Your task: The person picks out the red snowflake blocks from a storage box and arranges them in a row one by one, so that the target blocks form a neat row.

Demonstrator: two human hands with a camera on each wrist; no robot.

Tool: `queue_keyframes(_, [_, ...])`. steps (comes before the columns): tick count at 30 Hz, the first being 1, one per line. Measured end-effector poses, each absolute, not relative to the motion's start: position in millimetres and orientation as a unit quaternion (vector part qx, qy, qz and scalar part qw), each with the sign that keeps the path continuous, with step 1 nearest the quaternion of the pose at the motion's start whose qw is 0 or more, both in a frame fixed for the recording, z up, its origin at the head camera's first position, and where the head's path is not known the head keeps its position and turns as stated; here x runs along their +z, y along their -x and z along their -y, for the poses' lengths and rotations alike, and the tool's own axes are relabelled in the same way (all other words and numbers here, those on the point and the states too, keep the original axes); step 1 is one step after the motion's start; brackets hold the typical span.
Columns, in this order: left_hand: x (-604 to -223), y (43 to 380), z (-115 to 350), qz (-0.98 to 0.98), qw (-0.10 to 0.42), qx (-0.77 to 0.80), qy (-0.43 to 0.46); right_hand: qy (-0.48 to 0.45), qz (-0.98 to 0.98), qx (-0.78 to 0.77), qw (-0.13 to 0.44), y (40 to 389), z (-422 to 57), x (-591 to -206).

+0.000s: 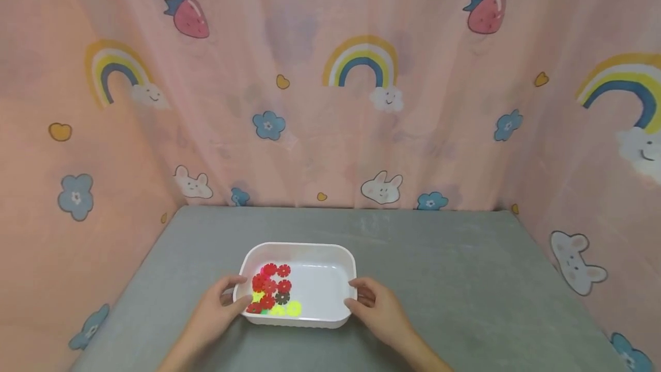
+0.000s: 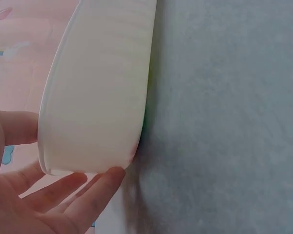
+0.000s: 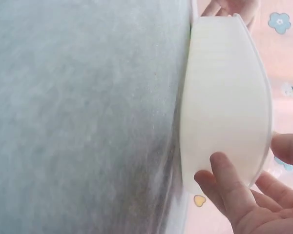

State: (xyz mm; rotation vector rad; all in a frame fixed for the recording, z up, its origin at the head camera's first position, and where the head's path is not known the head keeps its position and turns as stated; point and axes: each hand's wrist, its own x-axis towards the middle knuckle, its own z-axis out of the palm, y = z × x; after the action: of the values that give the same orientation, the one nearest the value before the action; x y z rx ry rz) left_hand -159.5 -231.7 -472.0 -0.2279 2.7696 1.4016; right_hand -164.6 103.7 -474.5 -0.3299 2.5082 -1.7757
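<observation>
A white plastic tray (image 1: 322,289) with rounded corners is at the near middle of the table. Its left end is held by my left hand (image 1: 219,306), thumb at the rim and fingers against the outer wall. At the opposite end my right hand (image 1: 379,309) grips the rim in the same manner. Inside, toward the left, lie several red notched plastic discs (image 1: 284,286), a dark disc (image 1: 282,297) and yellow discs (image 1: 293,308), partly overlapping. Both wrist views show the outer wall of the tray (image 2: 97,92), with fingertips touching it low down.
The grey table (image 1: 454,280) extends behind and to both sides of the tray. A pink patterned curtain (image 1: 320,148) hangs along its back edge and both sides.
</observation>
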Motion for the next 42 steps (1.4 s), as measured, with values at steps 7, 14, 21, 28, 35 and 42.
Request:
queue_keyframes(7, [-471, 162, 236, -0.892, 0.010, 0.451, 0.038, 0.107, -0.846, -0.521, 0.039, 169, -111, -461])
queue_keyframes(14, [-468, 176, 245, -0.871, 0.024, 0.491, -0.007, 0.077, -0.885, -0.459, 0.021, 180, -114, -437])
queue_keyframes(21, [-469, 186, 251, -0.865, 0.052, 0.498, -0.010, 0.092, -0.894, -0.439, -0.006, 182, -108, -420])
queue_keyframes(28, [-474, 196, 257, -0.844, 0.090, 0.528, -0.010, 0.133, -0.882, -0.453, -0.011, 186, -94, -411])
queue_keyframes(35, [-480, 200, 262, -0.819, 0.118, 0.562, -0.010, 0.170, -0.875, -0.453, -0.005, 191, -76, -413])
queue_keyframes(42, [-480, 192, 263, -0.815, 0.110, 0.568, -0.005, 0.200, -0.871, -0.448, 0.005, 194, -55, -417])
